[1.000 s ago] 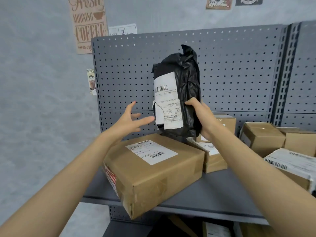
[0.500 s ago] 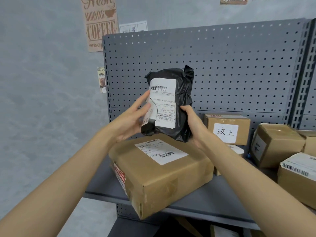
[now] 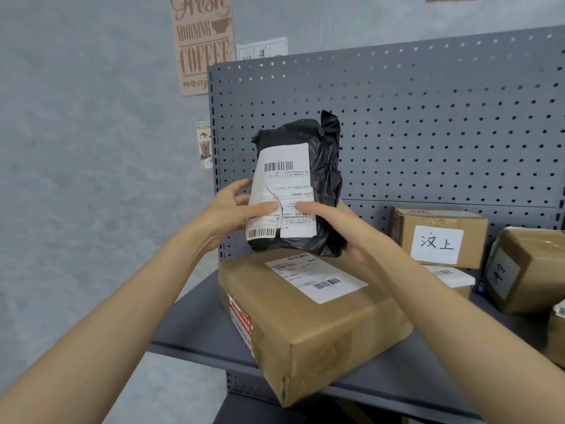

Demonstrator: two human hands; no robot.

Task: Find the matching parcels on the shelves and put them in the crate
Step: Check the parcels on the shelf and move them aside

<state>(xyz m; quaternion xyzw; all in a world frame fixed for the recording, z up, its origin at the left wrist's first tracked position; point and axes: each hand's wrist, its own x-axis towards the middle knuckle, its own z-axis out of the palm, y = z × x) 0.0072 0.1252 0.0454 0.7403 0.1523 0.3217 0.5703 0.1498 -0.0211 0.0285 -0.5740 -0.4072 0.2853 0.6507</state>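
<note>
Slippage is judged the main risk, since the black parcel (image 3: 308,185) is held upright above the large box (image 3: 308,316) on the shelf (image 3: 195,328), pinched at its torn label (image 3: 282,194) by left hand (image 3: 232,214) and right hand (image 3: 333,223), with no crate visible.

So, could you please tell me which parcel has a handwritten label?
The small brown box against the pegboard, right of the black bag; the others carry printed barcode labels.

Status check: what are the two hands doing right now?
Left hand and right hand both grip black plastic-wrapped parcel, label facing camera. Held above large brown cardboard box. No crate visible.
</note>
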